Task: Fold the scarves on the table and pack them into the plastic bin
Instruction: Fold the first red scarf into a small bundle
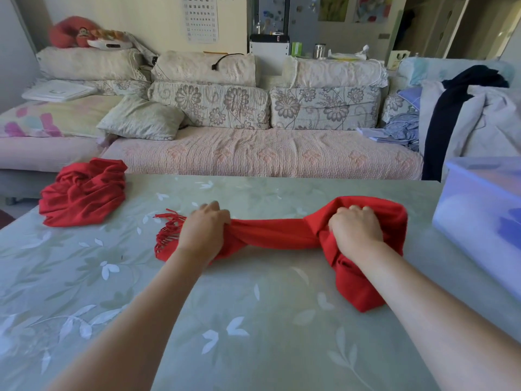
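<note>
Red fringed scarf (270,238) mid-table (253,320), bunched into a rope; left hand (204,230) and right hand (355,231) fingers curled, clutching it; soft, light, limp; better gripped at corners.

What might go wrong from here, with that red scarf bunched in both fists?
The scarf is twisted like a rope between the left hand and right hand, so it may fold lumpy. Its fringe could tangle. The other scarf lies crumpled at the far edge of the table and might slip off.
</note>
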Available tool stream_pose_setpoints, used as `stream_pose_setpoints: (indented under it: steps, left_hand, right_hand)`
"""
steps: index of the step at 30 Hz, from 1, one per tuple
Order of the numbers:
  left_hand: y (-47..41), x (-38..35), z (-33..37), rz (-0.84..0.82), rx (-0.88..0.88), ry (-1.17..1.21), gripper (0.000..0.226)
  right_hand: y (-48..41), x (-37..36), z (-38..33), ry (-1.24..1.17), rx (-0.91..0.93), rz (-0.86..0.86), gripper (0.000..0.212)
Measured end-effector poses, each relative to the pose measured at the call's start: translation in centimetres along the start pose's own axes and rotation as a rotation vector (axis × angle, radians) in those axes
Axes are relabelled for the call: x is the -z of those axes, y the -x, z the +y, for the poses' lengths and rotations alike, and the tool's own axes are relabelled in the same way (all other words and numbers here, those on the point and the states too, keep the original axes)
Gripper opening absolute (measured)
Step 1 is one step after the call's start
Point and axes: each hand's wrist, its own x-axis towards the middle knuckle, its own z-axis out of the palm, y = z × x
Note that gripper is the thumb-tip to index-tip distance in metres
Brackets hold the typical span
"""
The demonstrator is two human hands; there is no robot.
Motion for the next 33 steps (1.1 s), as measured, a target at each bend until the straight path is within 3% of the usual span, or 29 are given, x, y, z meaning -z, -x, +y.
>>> stream_pose_setpoints:
  steps: [3,6,8,10,13,17,21,25,29,31,33]
  left_hand:
    - [0.8,0.6,-1.2,-0.313,0.164,-0.326,0.029]
    - [1.5,-0.1,-0.6,-0.482,0.219,-0.378,0.034]
    - [1.2,-0.4,0.4,-0.401,0.181,-0.272,0.034]
    - [0.7,-1.1,1.5,-0.287,0.099,-0.074,0.035]
    - [0.6,-2.7,3.1,-0.293,-0.030,0.111,0.046]
    - [0.9,-4.6,4.2,-0.392,-0.071,0.028,0.054]
    - [0.2,-4.3,3.9,-0.246,-0.062,0.099,0.032]
    - [-0.5,-2.4,2.7,-0.114,-0.007,0.026,0.032]
    - [-0.4,-2.0,3.6,-0.236,0.075,-0.218,0.030]
    - [-0.4,-2.5,5.2,-0.301,0.003,-0.230,0.034]
    - [-0.6,-3.1,7.4,-0.338,-0.096,-0.121,0.054]
  right_hand:
    - [0.2,0.0,1.0,0.084,-0.185,-0.100,0.038]
    - [0.8,0.3,0.0,0.139,-0.216,-0.214,0.043]
    - [1.2,1.0,-1.3,0.052,-0.128,-0.082,0.048]
    - [1.4,1.2,-3.0,-0.208,0.101,0.117,0.054]
    - [1.8,0.4,-5.1,-0.467,0.340,-0.026,0.077]
    - [1.7,-2.6,-4.4,-0.248,0.288,-0.219,0.088]
    - [1.1,-3.5,-1.1,-0.094,0.219,-0.185,0.074]
    - [0.9,-3.7,1.8,-0.099,0.163,-0.118,0.055]
    - [1.4,-3.2,3.6,0.009,0.027,-0.112,0.044]
    - [1.8,-2.9,3.6,0.116,-0.026,-0.170,0.046]
    - [2.2,-2.8,3.2,0.098,0.046,-0.159,0.057]
